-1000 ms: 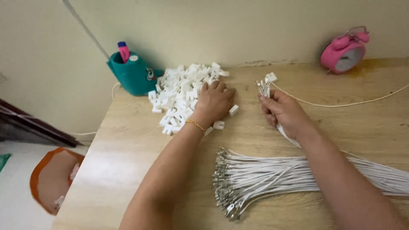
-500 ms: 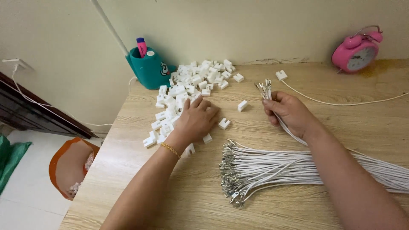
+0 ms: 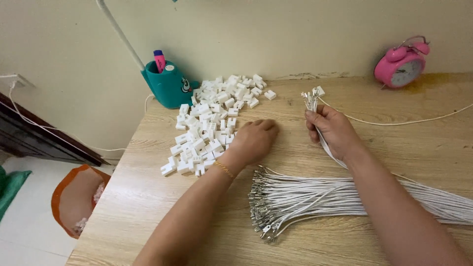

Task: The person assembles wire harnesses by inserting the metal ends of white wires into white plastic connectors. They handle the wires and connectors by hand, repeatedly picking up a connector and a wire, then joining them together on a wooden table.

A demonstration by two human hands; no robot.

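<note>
My right hand (image 3: 332, 130) grips a small bunch of white wires (image 3: 311, 100) with metal tips pointing up; one tip carries a small white connector. My left hand (image 3: 252, 141) rests knuckles-up on the wooden table (image 3: 148, 197), fingers curled at the right edge of a spread pile of small white plastic connectors (image 3: 209, 128). Whether it holds a connector is hidden under the fingers. A large bundle of white wires (image 3: 305, 199) with metal terminals lies on the table in front of me.
A teal pen holder (image 3: 167, 86) with a pink marker stands at the table's back left by the wall. A pink alarm clock (image 3: 400, 63) sits at the back right. A thin white cable (image 3: 394, 122) crosses the table. An orange bin (image 3: 74, 199) is on the floor, left.
My left hand has slid back toward me, dragging connectors out of the pile and spreading them. My right hand stays holding the wire bunch. The view has shifted.
</note>
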